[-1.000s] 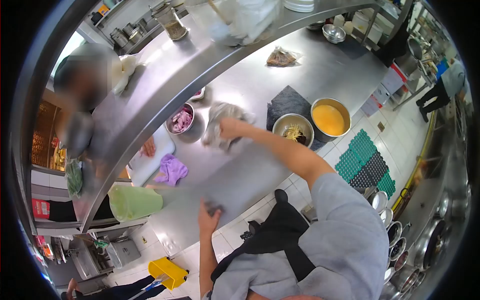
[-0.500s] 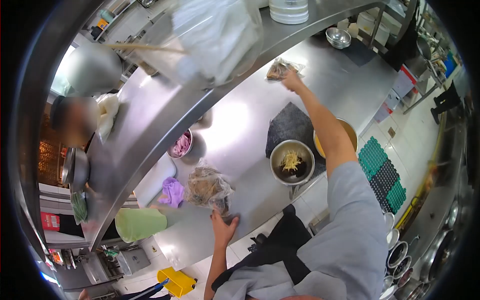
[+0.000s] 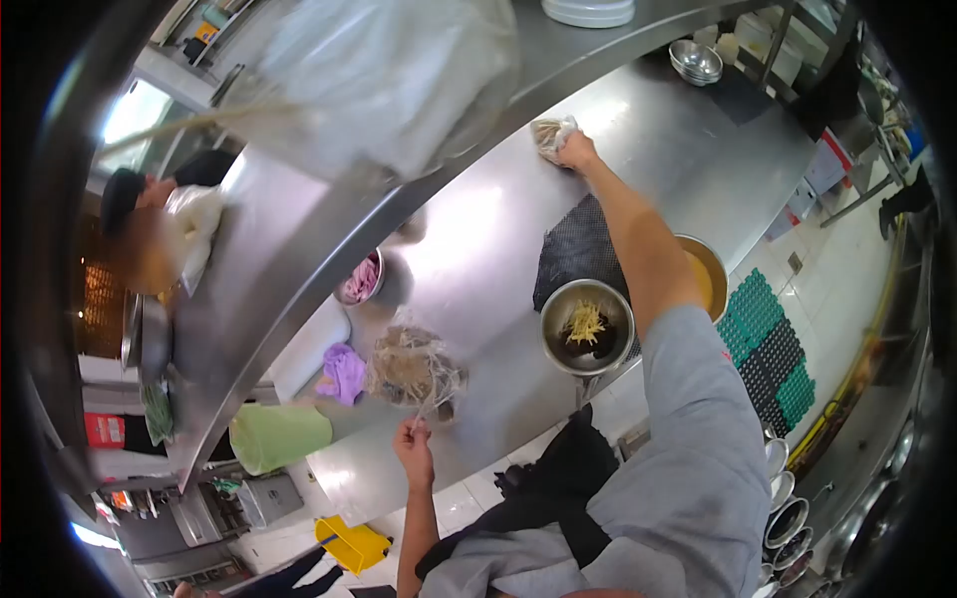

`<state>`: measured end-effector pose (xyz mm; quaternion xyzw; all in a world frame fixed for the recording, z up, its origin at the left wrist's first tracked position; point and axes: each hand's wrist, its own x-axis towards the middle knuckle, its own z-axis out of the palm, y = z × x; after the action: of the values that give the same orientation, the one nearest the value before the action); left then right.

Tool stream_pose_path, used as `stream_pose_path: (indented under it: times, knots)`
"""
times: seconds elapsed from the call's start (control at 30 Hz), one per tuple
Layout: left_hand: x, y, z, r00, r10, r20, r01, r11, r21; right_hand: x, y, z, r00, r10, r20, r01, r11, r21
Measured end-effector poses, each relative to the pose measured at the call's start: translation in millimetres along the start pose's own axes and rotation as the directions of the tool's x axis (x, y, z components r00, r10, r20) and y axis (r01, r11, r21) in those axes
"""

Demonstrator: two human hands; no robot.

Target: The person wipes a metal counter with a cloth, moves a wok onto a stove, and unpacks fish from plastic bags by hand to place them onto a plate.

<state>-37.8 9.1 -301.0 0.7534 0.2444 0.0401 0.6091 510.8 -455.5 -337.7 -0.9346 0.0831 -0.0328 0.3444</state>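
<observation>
My right hand [image 3: 576, 149] is closed on a small clear bag of brown food [image 3: 548, 138] at the far part of the steel table [image 3: 478, 289]. Nearer me, my left hand [image 3: 414, 439] pinches the edge of a larger clear plastic bag [image 3: 414, 369] with brownish contents, which lies on the table. A purple cloth [image 3: 344, 374] is left of that bag. Between my arms stands a steel pan [image 3: 586, 329] with yellow shreds over something dark. Behind my right forearm, a pot of orange liquid [image 3: 706, 279] is partly hidden.
A raised steel shelf [image 3: 329, 254] crosses the left side, holding a big plastic bag [image 3: 389, 80]. Beneath its edge are a bowl of pink pieces [image 3: 361, 279] and a white board [image 3: 314, 349]. A green bin [image 3: 281, 439] stands lower left. Another person [image 3: 150, 229] is behind the shelf.
My right hand has reached from the larger bag to the small bag and closed on it. The larger bag came nearer me, and my left hand now pinches its edge.
</observation>
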Motion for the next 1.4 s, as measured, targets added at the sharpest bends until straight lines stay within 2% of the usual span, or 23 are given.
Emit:
stream_pose_path:
  times: [0.1, 0.17, 0.2, 0.27, 0.37, 0.47, 0.5, 0.57, 0.6, 0.67, 0.7, 0.77, 0.83, 0.9, 1.0, 1.1, 1.17, 1.2, 1.23, 1.3, 1.4]
  knots:
    - [-6.1, 11.0, -19.9, 0.986, -0.113, -0.120, 0.066, 0.937, -0.343, -11.6, -41.0, 20.9, 0.964, 0.051, 0.259, -0.116, 0.963, 0.244]
    - [-11.6, 33.2, -29.6, 0.977, -0.149, -0.154, 0.087, 0.933, -0.350, -40.7, -90.7, 13.8, 0.954, 0.016, 0.298, -0.140, 0.906, 0.399]
    - [-13.1, 31.5, -42.3, 0.986, -0.119, -0.119, 0.067, 0.924, -0.377, -59.6, -117.5, 18.3, 0.946, -0.003, 0.325, -0.160, 0.867, 0.472]
    - [-11.3, 29.3, -68.6, 0.994, -0.078, -0.081, 0.034, 0.895, -0.444, -83.7, -148.9, 42.3, 0.977, -0.048, 0.209, -0.082, 0.818, 0.569]
    - [-18.7, 25.3, -115.6, 0.992, -0.039, -0.118, -0.023, 0.875, -0.483, -163.3, -206.8, 38.2, 0.973, -0.039, 0.229, -0.125, 0.742, 0.659]
    - [-47.1, 29.6, -156.3, 0.994, 0.003, -0.113, -0.051, 0.905, -0.421, -257.2, -225.7, 51.1, 0.973, -0.203, 0.111, 0.107, 0.820, 0.562]
    - [-54.5, 28.0, -167.2, 0.995, 0.025, -0.098, -0.062, 0.919, -0.390, -289.3, -219.6, 63.3, 0.968, -0.228, 0.106, 0.140, 0.839, 0.526]
    - [-65.0, 0.6, -189.5, 0.996, 0.067, -0.057, -0.069, 0.997, -0.025, -348.9, -207.8, 84.4, 0.953, -0.292, 0.087, 0.223, 0.862, 0.455]
    - [-72.8, -6.8, -197.0, 0.996, 0.079, -0.028, -0.074, 0.984, 0.159, -372.5, -197.6, 95.1, 0.951, -0.270, 0.150, 0.185, 0.887, 0.422]
    - [-89.9, -7.9, -201.4, 0.989, 0.141, -0.042, -0.131, 0.973, 0.190, -420.0, -178.6, 109.4, 0.939, -0.208, 0.272, 0.106, 0.932, 0.346]
    - [-93.4, -3.0, -201.2, 0.983, 0.179, -0.045, -0.166, 0.964, 0.207, -444.4, -179.6, 111.2, 0.937, -0.311, 0.161, 0.275, 0.938, 0.209]
    - [-92.8, -5.9, -203.9, 0.980, 0.198, -0.032, -0.193, 0.975, 0.109, -500.0, -180.0, 111.2, 0.840, -0.543, -0.011, 0.538, 0.834, -0.124]
    - [-89.5, -1.4, -199.4, 0.976, 0.216, -0.021, -0.216, 0.976, 0.024, -592.1, -231.7, 85.0, 0.841, -0.532, 0.098, 0.505, 0.838, 0.208]
    - [-90.2, 10.7, -195.0, 0.975, 0.222, -0.004, -0.222, 0.974, -0.037, -683.1, -298.1, 63.2, 0.796, -0.570, 0.204, 0.478, 0.798, 0.368]
    - [-86.4, 40.6, -194.4, 0.968, 0.238, 0.078, -0.218, 0.954, -0.206, -718.6, -307.9, 86.9, 0.839, -0.461, 0.288, 0.392, 0.880, 0.268]
    - [-81.1, 49.0, -210.3, 0.921, 0.352, 0.164, -0.335, 0.934, -0.127, -675.2, -272.6, 102.1, 0.822, -0.481, 0.305, 0.440, 0.876, 0.197]
    - [-84.5, 50.4, -220.5, 0.903, 0.343, 0.260, -0.369, 0.928, 0.058, -645.9, -279.9, 75.1, 0.873, -0.437, 0.216, 0.384, 0.890, 0.246]
    - [-87.9, 50.0, -221.2, 0.892, 0.327, 0.313, -0.385, 0.911, 0.146, -640.8, -292.8, 60.1, 0.852, -0.482, 0.206, 0.443, 0.872, 0.209]
    - [-88.6, 48.2, -217.9, 0.889, 0.329, 0.319, -0.389, 0.910, 0.146, -633.9, -307.4, 41.7, 0.827, -0.528, 0.196, 0.502, 0.848, 0.168]
    - [-86.7, 44.9, -208.7, 0.883, 0.340, 0.324, -0.401, 0.905, 0.141, -624.8, -325.7, 20.8, 0.780, -0.599, 0.180, 0.584, 0.801, 0.134]
    - [-85.1, 50.7, -204.6, 0.927, 0.276, 0.254, -0.270, 0.961, -0.059, -617.6, -337.2, 15.9, 0.751, -0.641, 0.159, 0.615, 0.766, 0.187]
